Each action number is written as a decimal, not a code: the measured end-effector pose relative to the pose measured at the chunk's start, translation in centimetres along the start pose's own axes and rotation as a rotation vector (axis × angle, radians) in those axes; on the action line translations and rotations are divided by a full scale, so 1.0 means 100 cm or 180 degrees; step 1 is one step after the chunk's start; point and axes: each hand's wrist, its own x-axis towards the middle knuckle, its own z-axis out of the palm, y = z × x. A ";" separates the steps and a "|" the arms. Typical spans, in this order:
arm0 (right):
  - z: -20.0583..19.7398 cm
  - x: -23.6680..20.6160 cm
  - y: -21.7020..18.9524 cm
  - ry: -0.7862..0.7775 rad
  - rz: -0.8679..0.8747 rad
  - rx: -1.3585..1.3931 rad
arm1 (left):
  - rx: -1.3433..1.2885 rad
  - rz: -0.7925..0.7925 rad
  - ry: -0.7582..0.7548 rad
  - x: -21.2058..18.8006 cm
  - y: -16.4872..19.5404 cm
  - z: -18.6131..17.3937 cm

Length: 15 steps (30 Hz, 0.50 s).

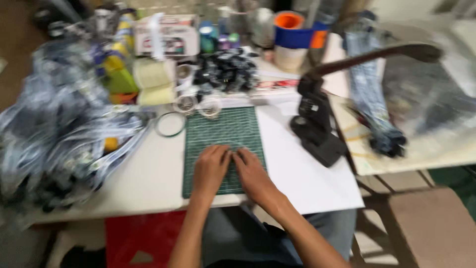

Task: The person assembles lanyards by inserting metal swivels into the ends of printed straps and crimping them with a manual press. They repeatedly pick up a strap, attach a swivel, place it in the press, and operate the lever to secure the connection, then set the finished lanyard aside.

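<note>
Both my hands rest side by side on a green cutting mat [225, 126] in the middle of a white table. My left hand [212, 166] and my right hand [250, 171] meet at the fingertips, fingers curled down onto the mat. The picture is blurred, so I cannot tell whether something small lies under the fingers. A black lever press [317, 126] with a long brown handle [382, 53] stands just right of my right hand.
A heap of blue-grey straps [59, 129] fills the left side. Clear tape rings [171, 124], cloth rolls [153, 82], black small parts [225, 69] and spools [290, 37] crowd the back. Another strap bundle [372, 99] lies on a second table at the right.
</note>
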 end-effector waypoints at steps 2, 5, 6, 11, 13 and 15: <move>0.022 -0.003 0.004 0.0190 -0.0040 -0.0742 | -0.0011 -0.0092 -0.0034 -0.001 -0.003 0.002; 0.031 -0.004 0.018 0.0072 0.0074 -0.0297 | 0.0000 0.0061 0.0181 -0.002 -0.006 0.005; 0.032 -0.004 0.020 0.0007 0.0061 -0.0258 | 0.0036 0.0028 0.0183 -0.003 -0.007 0.005; 0.021 -0.002 0.012 -0.0152 0.0078 -0.0226 | 0.0062 -0.0003 0.0095 -0.004 -0.009 0.006; 0.017 -0.001 0.007 -0.0248 0.0183 -0.0205 | 0.0041 -0.0053 0.0086 -0.004 -0.009 0.005; 0.014 0.001 0.003 -0.0263 0.0203 -0.0208 | 0.0043 -0.0057 0.0093 -0.003 -0.008 0.005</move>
